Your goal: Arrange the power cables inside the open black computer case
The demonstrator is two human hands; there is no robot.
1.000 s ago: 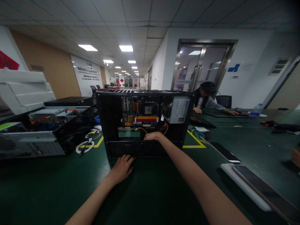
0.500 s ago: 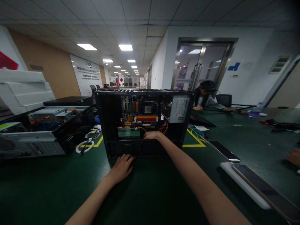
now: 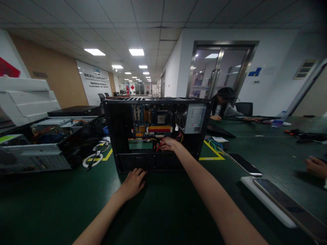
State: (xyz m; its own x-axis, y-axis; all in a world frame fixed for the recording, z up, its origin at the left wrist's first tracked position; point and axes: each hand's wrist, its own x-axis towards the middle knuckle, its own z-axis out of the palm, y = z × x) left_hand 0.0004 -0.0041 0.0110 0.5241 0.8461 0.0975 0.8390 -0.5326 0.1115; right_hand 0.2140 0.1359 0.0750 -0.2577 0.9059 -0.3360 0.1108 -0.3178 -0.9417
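Note:
An open black computer case (image 3: 135,162) stands in front of me, its inside facing me. A motherboard (image 3: 153,119) and a silver power supply (image 3: 194,119) with a fan show inside. My right hand (image 3: 168,144) reaches into the lower middle of the case, fingers pinched on red and black cables (image 3: 157,146). Yellow wires (image 3: 181,136) hang below the power supply behind that hand. My left hand (image 3: 133,182) lies on the green table with fingers apart, its fingertips at the case's lower front edge.
Another opened computer case (image 3: 35,149) lies at the left, with a coiled white cable (image 3: 92,160) beside it. Phones (image 3: 245,164) and a white slab (image 3: 268,202) lie at the right. A person (image 3: 224,105) sits behind; another person's hand (image 3: 316,166) is at the right edge.
My right hand has lifted slightly and moved a little right inside the case, and red and black cables now show at its fingers. My left hand has stayed in place.

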